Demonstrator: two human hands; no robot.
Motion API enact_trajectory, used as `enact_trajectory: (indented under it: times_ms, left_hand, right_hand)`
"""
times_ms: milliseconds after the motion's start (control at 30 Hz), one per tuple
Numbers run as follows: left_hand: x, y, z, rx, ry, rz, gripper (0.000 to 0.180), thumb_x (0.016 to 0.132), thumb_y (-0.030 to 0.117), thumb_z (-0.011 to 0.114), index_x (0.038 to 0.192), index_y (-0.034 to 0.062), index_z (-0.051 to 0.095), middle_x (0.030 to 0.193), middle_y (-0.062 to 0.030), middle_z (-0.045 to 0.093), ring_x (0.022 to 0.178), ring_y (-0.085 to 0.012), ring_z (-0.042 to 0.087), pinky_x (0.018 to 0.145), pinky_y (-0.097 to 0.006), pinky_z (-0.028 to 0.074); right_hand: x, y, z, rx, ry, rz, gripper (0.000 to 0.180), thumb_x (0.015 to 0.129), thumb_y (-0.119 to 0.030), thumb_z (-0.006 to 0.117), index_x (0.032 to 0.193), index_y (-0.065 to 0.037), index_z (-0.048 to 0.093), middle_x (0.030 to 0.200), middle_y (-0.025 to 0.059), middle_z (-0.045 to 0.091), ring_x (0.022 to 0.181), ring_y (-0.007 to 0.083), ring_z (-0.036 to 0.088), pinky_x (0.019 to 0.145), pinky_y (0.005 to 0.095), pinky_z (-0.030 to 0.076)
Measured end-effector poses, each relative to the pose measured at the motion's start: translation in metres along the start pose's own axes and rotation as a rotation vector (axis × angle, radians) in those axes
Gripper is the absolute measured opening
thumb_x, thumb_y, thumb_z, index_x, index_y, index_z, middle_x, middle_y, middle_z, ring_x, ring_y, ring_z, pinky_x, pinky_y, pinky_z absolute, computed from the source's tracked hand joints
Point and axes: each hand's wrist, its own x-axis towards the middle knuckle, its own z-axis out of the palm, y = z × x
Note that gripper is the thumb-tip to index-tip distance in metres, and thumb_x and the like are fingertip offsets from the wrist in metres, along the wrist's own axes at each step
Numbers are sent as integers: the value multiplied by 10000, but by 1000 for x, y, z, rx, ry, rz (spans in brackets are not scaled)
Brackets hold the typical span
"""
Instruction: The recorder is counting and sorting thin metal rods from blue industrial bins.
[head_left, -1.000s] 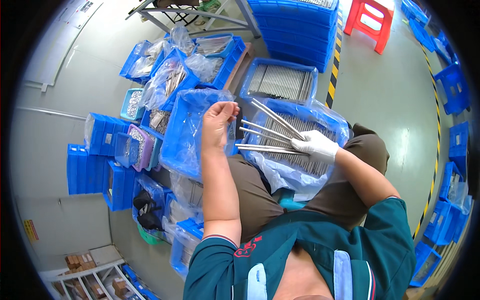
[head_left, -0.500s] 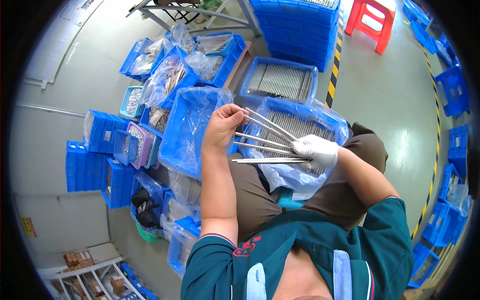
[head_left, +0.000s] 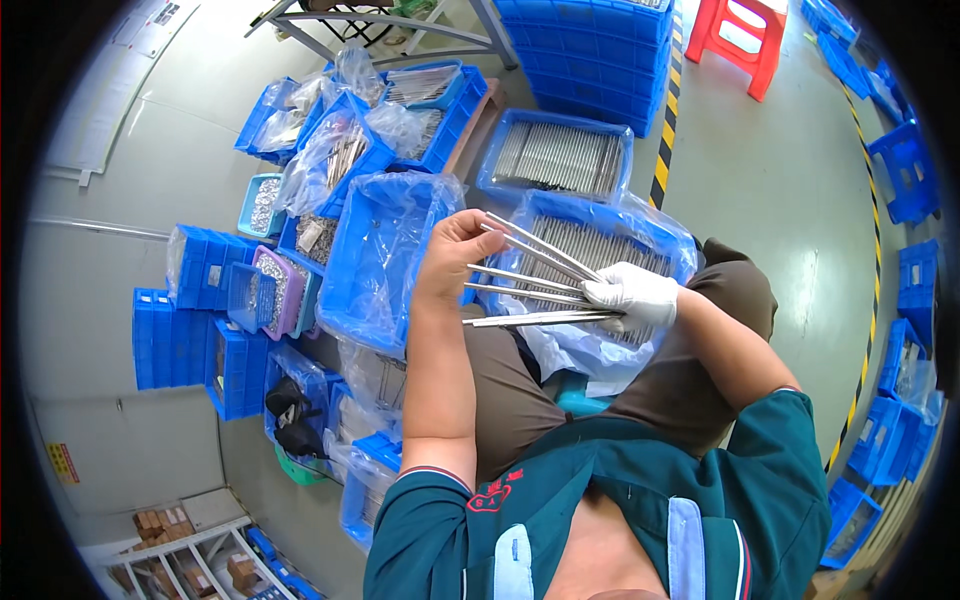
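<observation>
My right hand, in a white glove, is closed around one end of several thin metal rods. The rods fan out toward the left, in separate groups. My bare left hand has its thumb and fingers pinched at the far tip of the uppermost rods. Beneath the rods, a blue bin lined with clear plastic sits between my knees, filled with a row of similar rods. Left of it stands a lined blue bin under my left wrist, with mostly plastic film showing inside.
Behind is another blue bin of rods, and a tall stack of blue crates. Several bins and small baskets crowd the left side, including a purple basket. A red stool stands beyond the striped floor tape.
My left hand has shifted slightly right along the upper rod tips. The right hand keeps its hold on the rods, and the lower rods have tilted a little.
</observation>
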Motion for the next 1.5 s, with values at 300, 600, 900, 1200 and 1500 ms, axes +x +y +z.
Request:
enact_trajectory:
  times_ms: [300, 600, 900, 1200, 1500]
  left_hand:
    - [1, 6, -10, 94, 174, 150, 137, 792, 136, 697, 841, 15, 657, 812, -60, 658, 735, -99, 592, 712, -219, 451]
    - [-2, 5, -13, 95, 78, 116, 144, 780, 131, 706, 855, 20, 654, 827, -50, 647, 747, -108, 581, 718, -229, 448]
    - [0, 4, 2, 201, 61, 2, 125, 784, 114, 703, 854, 25, 651, 788, -13, 631, 731, -62, 551, 684, -189, 420]
    - [10, -14, -40, -114, 526, 142, 156, 835, 185, 662, 858, 31, 650, 762, -31, 645, 678, -85, 584, 611, -204, 443]
    - [24, -38, -43, -339, 530, 23, 147, 827, 223, 672, 839, 79, 643, 747, -2, 641, 673, -85, 587, 588, -213, 434]
  right_hand:
    - [3, -1, 4, -173, 1, -22, 471, 866, -527, 525, 720, -81, 573, 524, -16, 479, 475, 62, 430, 436, 227, 316]
    - [1, -5, 6, -153, -1, 62, 518, 858, -567, 502, 738, -68, 567, 525, -10, 487, 476, 79, 448, 455, 235, 345]
    - [1, -9, 4, -239, 51, 78, 539, 847, -588, 501, 742, -64, 577, 540, 7, 500, 511, 92, 466, 478, 248, 365]
    - [15, 13, 1, 354, 56, 33, 363, 860, -386, 603, 814, -26, 604, 555, -1, 489, 471, 70, 430, 432, 215, 329]
    - [70, 51, -46, 1090, 140, 172, 189, 862, -61, 558, 1037, -6, 511, 787, 55, 564, 654, 153, 570, 568, 278, 490]
